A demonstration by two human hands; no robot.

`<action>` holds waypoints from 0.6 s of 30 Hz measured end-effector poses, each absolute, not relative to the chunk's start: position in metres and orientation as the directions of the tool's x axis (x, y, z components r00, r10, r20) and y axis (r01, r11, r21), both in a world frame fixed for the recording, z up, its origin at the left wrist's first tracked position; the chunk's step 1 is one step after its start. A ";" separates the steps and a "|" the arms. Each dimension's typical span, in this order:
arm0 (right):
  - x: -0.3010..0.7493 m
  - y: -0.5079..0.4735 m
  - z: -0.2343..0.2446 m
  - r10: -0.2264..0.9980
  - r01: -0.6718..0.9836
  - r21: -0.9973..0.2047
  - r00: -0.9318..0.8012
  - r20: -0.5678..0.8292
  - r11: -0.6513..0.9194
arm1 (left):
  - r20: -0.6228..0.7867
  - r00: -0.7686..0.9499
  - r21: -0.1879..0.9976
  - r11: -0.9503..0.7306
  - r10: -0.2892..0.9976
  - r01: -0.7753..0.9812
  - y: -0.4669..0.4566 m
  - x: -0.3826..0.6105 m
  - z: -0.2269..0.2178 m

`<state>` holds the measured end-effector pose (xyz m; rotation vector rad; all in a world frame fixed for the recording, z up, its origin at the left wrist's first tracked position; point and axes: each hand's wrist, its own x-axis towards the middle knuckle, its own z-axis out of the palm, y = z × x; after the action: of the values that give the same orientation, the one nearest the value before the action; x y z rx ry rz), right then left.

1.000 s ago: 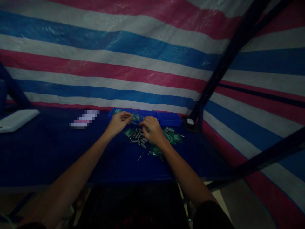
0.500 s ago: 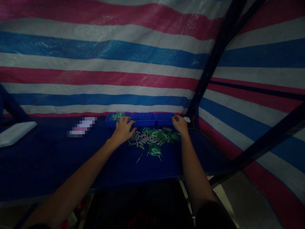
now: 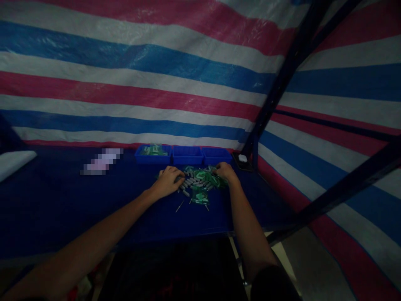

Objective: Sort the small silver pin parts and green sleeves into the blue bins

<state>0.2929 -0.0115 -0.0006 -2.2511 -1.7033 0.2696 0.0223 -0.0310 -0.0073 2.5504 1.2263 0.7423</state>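
On the dark blue table (image 3: 62,200) lies a heap of small grey metal cylinders (image 3: 192,183) mixed with small green circuit boards (image 3: 203,175). My left hand (image 3: 168,181) rests on the heap's left side, fingers curled over the cylinders. My right hand (image 3: 224,172) sits on the right side, fingers bent down onto the green boards. What either hand grips is too dim to make out. One loose pin (image 3: 179,205) lies nearer to me.
Three blue plastic bins (image 3: 187,155) stand in a row behind the heap; the left one holds green boards. A white flat object (image 3: 14,163) lies far left. Striped tarpaulin walls (image 3: 156,83) and dark frame poles (image 3: 282,79) close in the back and right.
My right hand came back from the rightmost bin to the green boards. My left hand slid a little down onto the cylinders. The view shifted slightly.
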 end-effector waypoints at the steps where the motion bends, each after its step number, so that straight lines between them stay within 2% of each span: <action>1: 0.291 -0.013 0.002 0.953 0.896 -0.362 0.298 0.057 -0.259 | 0.357 0.506 0.426 -0.619 0.785 0.659 -0.030 0.021 -0.007; 3: 0.285 -0.017 0.009 0.940 0.877 -0.408 0.324 0.110 -0.254 | 0.384 0.485 0.491 -0.619 0.785 0.613 -0.030 0.021 -0.005; 5: 0.276 -0.018 0.016 0.939 0.856 -0.485 0.296 0.178 -0.178 | 0.411 0.487 0.563 -0.635 0.771 0.530 -0.031 0.021 -0.001; 8: 0.252 -0.020 0.023 0.901 0.824 -0.554 0.147 0.407 0.116 | 0.367 0.474 0.705 -0.572 0.800 0.419 -0.034 0.024 0.005; 10: 0.229 -0.024 0.023 0.805 0.796 -0.500 0.028 0.592 0.340 | 0.271 0.442 0.835 -0.437 0.855 0.335 -0.036 0.026 0.009; 12: 0.204 -0.031 0.021 0.709 0.760 -0.418 -0.078 0.701 0.497 | 0.171 0.398 0.948 -0.261 0.901 0.184 -0.035 0.027 0.010; 15: 0.173 -0.045 0.018 0.629 0.688 -0.305 -0.280 0.725 0.658 | 0.035 0.364 0.996 -0.005 0.931 -0.084 -0.030 0.024 0.009; 18: 0.158 -0.055 0.014 0.638 0.632 -0.339 -0.331 0.696 0.697 | -0.097 0.370 0.966 0.177 0.924 -0.189 -0.023 0.018 0.008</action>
<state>0.1581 -0.0546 0.0143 -0.9722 -2.0369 0.0082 0.0179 -0.0229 0.0082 1.1007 0.8498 0.9388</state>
